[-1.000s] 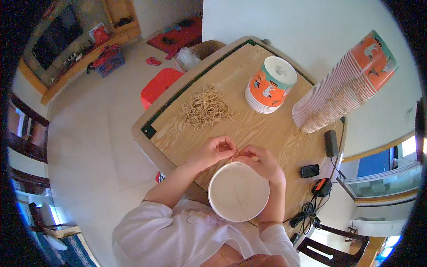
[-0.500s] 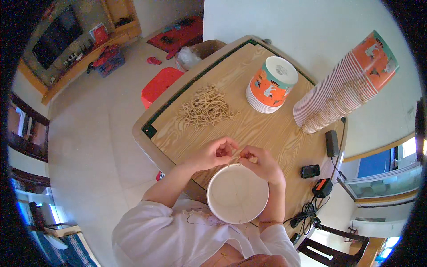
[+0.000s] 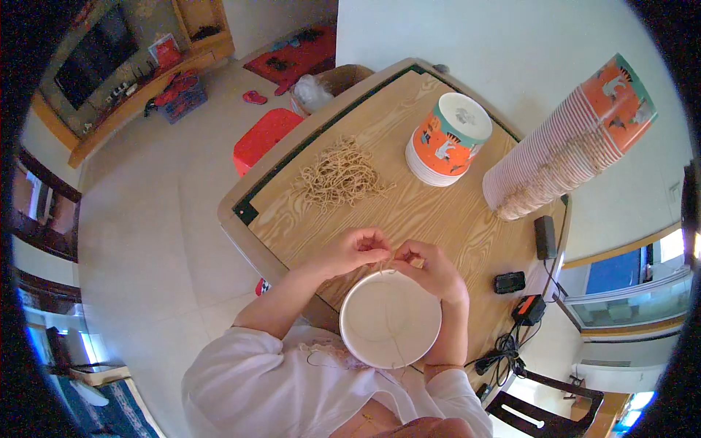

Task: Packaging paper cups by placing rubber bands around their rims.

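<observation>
A round white paper bucket (image 3: 391,321) rests against my front at the table's near edge, its mouth toward me. Thin tan cord (image 3: 386,269) loops at its far rim, and a strand crosses the inside of the bucket. My left hand (image 3: 356,252) and my right hand (image 3: 432,273) meet just beyond that rim, both with fingers pinched on the cord. The exact shape of the loop or knot between the fingertips is too small to make out. Past my left hand lies a loose pile of tan cords (image 3: 342,175).
Upside-down orange-and-teal paper buckets (image 3: 447,142) stand stacked on the wooden table (image 3: 453,219). To their right leans a tall bucket stack (image 3: 562,139) with cords down its side. Black adapters (image 3: 529,309) and coiled cable (image 3: 504,358) lie at the right edge. A red stool (image 3: 266,139) stands beyond the left edge.
My left fingers have closed in toward my right fingers, and the gap between the hands is smaller. The bucket and stacks have stayed in place.
</observation>
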A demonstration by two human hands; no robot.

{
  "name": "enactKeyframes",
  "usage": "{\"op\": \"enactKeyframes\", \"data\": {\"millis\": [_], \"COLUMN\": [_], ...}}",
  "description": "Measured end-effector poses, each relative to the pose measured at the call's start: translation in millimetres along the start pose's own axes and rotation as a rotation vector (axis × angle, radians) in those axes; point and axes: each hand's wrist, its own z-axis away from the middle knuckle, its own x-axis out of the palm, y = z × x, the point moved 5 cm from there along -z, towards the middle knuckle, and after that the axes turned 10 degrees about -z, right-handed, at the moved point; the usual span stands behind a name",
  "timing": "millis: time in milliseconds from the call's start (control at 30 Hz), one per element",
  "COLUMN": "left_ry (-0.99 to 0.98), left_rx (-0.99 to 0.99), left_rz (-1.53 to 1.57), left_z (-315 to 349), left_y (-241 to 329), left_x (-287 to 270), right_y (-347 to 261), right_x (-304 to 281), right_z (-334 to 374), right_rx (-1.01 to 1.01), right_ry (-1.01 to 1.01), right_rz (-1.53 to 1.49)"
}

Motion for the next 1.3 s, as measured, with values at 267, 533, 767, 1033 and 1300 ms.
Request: {"op": "enactKeyframes", "data": {"millis": [267,533,767,1033,1300], "left_ry": [-0.028,-0.003,0.047,0.075,0.018], "left_rx": [-0.014,-0.034,-0.103,-0.09,-0.093], "left_rz": [0.014,-0.089,0.094,-0.117,-0.219], "left_z": [-2,6,6,10,7], "left_y": [-7,-2,-12,-15,-7], "left_x": [4,-5,-8,-15,0], "right_y": [-2,-2,4,2,4], "right_x": [0,1,1,-1,-2], "right_z": [-1,-1,-5,-3,-3], "right_rx": [-0.03,-0.019,-0.061,-0.063,-0.034], "right_ry": [-0.032,-0.001,-0.031,-0.029,-0.04], "right_rz": [0.082,0.028,-0.067,0.01,0.042]}}
